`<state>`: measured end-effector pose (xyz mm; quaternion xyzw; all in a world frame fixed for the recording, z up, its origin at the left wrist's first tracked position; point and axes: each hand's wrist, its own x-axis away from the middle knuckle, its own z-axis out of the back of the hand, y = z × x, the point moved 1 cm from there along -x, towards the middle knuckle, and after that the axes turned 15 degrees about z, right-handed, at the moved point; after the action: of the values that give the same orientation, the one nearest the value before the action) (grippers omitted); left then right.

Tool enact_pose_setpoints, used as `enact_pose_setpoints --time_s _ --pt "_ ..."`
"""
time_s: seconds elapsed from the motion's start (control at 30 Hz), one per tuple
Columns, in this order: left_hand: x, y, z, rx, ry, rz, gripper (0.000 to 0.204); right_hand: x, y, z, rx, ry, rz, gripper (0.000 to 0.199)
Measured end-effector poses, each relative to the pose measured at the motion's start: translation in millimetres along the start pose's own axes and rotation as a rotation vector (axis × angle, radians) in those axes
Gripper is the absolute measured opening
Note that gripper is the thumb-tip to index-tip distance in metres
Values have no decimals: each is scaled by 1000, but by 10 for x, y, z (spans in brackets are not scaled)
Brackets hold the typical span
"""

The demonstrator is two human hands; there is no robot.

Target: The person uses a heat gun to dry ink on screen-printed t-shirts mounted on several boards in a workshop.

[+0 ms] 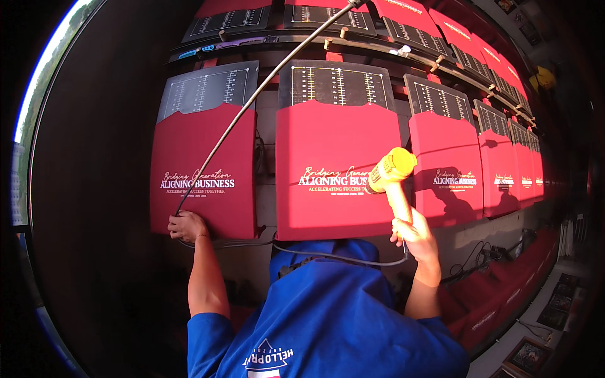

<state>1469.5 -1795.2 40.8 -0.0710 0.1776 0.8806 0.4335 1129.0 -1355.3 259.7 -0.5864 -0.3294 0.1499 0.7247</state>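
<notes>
My right hand [414,238] is wrapped round the handle of a yellow hot-air gun [392,171]. The gun is raised, its head in front of the middle red T-shirt [340,151] and near the T-shirt [446,176] to its right. Both shirts are stretched over dark boards and carry white print. At the lower left corner of the left red T-shirt [201,138], my left hand [186,225] is closed on a grey power cord [242,110]. That cord slants down from the top to this hand; a dark stretch runs on below the shirts to the gun's handle.
More red shirts on boards stand in rows to the right [498,164] and behind [416,19]. Between the rows runs a dark rail [277,47] with pegs; a blue and a purple tool [249,42] lie on it. Loose black cables [482,252] hang at the lower right.
</notes>
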Motion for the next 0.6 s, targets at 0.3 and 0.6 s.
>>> enact_pose_setpoints --time_s 0.3,0.6 --pt "-4 -80 -65 16 65 -60 38 72 152 215 7 160 -12 14" --pt "-1022 -321 204 113 -41 -200 30 -6 142 -379 -294 193 9 28"
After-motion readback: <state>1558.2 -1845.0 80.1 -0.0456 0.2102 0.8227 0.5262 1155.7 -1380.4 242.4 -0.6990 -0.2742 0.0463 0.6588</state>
